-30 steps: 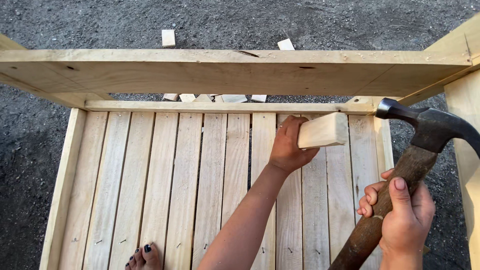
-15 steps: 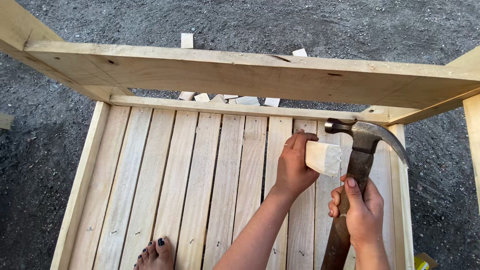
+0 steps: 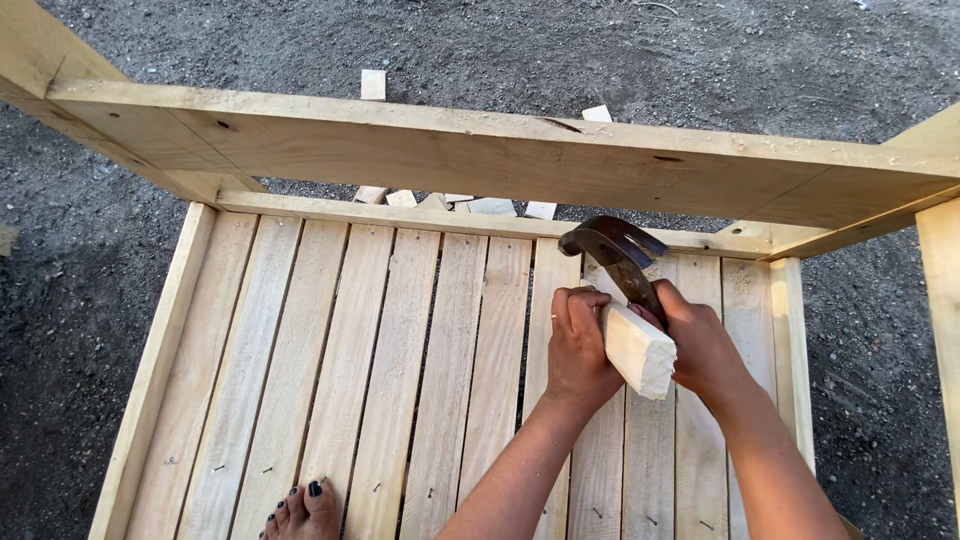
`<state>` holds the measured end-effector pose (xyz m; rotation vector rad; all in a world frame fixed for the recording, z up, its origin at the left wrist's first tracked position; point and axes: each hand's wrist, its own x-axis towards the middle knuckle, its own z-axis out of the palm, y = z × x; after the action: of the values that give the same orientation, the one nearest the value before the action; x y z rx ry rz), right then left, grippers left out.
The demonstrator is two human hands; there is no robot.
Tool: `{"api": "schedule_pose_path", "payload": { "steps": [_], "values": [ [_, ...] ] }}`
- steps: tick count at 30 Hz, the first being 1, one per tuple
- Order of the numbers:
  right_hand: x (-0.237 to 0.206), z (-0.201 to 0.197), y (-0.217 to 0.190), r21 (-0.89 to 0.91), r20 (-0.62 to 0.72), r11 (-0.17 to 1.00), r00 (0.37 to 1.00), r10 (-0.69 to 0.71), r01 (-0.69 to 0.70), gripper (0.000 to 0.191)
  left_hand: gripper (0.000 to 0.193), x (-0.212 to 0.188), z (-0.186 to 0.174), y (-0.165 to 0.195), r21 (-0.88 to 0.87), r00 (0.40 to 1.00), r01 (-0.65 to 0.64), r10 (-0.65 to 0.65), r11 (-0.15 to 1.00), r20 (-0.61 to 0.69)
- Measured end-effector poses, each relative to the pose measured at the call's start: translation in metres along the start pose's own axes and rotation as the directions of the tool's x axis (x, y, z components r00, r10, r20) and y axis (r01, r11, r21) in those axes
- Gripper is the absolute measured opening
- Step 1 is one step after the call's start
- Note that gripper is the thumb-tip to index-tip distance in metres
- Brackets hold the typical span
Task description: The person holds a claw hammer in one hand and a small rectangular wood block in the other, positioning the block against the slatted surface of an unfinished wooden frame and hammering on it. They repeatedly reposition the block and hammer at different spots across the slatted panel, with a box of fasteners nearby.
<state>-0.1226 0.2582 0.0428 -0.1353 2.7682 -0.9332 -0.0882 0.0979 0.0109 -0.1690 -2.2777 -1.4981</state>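
Observation:
My left hand (image 3: 580, 345) grips a short pale wooden block (image 3: 640, 350) and holds it above the slatted wooden panel (image 3: 400, 360). Close against the block's right side, my right hand (image 3: 700, 345) is wrapped around a claw hammer just below its dark metal head (image 3: 612, 245). The head's claw points away from me, toward the far rail. Most of the hammer's handle is hidden behind the block and my right hand. Both hands sit over the right-hand slats, near the panel's far end.
A thick wooden beam (image 3: 480, 160) crosses the view above the panel's far end, joined to side boards at left (image 3: 40, 70) and right (image 3: 940, 290). Small wood offcuts (image 3: 372, 84) lie on the dark gravel beyond. A bare foot (image 3: 305, 510) rests on the near slats. Nail heads dot them.
My right hand slid up the hammer handle to just under the head and moved in against the block. The hammer head swung left over the slats.

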Motion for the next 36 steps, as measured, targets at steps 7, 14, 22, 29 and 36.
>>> {"api": "schedule_pose_path", "payload": {
  "steps": [7,14,22,29,36],
  "values": [
    [0.017,-0.002,-0.016,0.049,0.137,0.985,0.978,0.159,-0.167,0.031,0.06,-0.003,0.001,0.0,0.007,0.999,0.032,-0.032,0.999,-0.001],
    [0.013,0.003,-0.009,-0.129,0.078,0.972,0.975,0.209,-0.198,0.032,0.058,-0.003,0.001,0.003,0.04,0.999,0.03,-0.028,0.999,-0.033],
    [0.007,-0.014,-0.017,-0.012,-0.047,1.0,0.999,0.017,-0.018,0.036,0.057,-0.002,0.0,0.002,0.033,0.999,0.031,-0.029,0.999,-0.042],
    [-0.006,-0.015,-0.005,0.061,-0.099,0.998,0.995,0.01,-0.004,0.036,0.051,0.0,0.003,0.006,0.088,1.0,0.001,0.001,0.996,-0.026],
    [-0.005,-0.013,0.0,-0.006,-0.074,0.994,0.991,0.11,-0.111,0.033,0.056,0.004,-0.004,0.004,0.028,0.998,0.009,-0.008,1.0,-0.059]
  ]
}}
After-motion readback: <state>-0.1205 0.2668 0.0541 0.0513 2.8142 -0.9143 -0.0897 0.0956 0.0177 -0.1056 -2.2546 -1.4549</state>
